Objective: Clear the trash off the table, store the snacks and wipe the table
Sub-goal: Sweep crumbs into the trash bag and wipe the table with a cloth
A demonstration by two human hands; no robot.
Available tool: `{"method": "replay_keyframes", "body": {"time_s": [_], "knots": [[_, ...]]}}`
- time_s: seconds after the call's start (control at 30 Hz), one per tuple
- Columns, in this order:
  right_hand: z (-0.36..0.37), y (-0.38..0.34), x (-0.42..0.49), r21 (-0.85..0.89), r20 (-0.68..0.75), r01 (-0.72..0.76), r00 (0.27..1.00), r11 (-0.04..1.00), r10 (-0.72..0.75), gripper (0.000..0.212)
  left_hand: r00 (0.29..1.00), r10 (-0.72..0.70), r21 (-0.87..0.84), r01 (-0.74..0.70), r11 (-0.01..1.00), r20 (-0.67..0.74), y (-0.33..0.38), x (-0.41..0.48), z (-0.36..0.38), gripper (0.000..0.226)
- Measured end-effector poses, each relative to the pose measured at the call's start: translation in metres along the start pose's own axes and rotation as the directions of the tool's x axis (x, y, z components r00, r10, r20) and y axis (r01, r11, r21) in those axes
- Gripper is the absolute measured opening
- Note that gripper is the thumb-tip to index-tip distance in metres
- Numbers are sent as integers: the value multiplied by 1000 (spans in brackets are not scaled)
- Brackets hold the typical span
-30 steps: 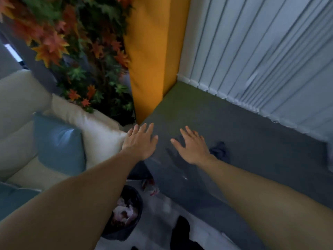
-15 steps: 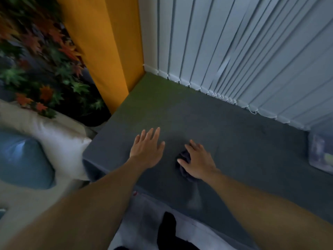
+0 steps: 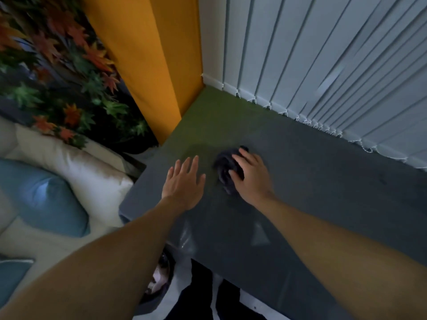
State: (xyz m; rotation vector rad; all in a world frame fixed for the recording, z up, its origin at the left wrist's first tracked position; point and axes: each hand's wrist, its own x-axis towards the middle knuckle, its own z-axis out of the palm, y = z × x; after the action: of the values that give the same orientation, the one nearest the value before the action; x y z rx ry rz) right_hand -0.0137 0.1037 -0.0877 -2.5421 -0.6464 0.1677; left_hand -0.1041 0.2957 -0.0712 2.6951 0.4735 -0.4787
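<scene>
In the head view, the left hand (image 3: 183,183) lies flat and straight-fingered on the grey bench (image 3: 323,192). Just beside it, the right hand (image 3: 250,179) curls round a bunched dark cloth (image 3: 224,167). Bunched so small, the cloth could leave strips unwiped near the blinds (image 3: 323,65).

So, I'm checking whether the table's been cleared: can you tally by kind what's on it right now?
Dark cloth: 1, bunched, held by the right hand
Hands on the table: 2, the left hand lying flat
Total: 3
</scene>
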Motion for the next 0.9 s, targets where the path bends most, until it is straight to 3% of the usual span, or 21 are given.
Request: {"method": "replay_keyframes", "body": {"time_s": [0.13, 0.3, 0.6, 0.7, 0.83, 0.9], "knots": [[21, -7, 21, -146, 86, -49, 994, 988, 62, 68, 999, -26, 3, 26, 1000, -26, -21, 33, -9, 65], [54, -10, 38, -189, 100, -71, 991, 979, 91, 67, 996, -18, 41, 22, 999, -84, -43, 78, -8, 64], [69, 27, 88, -174, -163, -14, 987, 985, -15, 35, 977, 53, 152, -21, 988, -205, -73, 104, 29, 64], [67, 38, 125, -120, -263, -96, 963, 988, 61, 32, 969, 52, 164, -12, 986, -242, -73, 105, 32, 65], [71, 36, 170, 26, -384, -292, 880, 956, 279, 33, 963, 57, 172, -11, 985, -262, -73, 106, 33, 65], [77, 23, 175, 52, -382, -228, 895, 972, 230, 33, 962, 60, 173, -13, 985, -266, -73, 106, 33, 65]]}}
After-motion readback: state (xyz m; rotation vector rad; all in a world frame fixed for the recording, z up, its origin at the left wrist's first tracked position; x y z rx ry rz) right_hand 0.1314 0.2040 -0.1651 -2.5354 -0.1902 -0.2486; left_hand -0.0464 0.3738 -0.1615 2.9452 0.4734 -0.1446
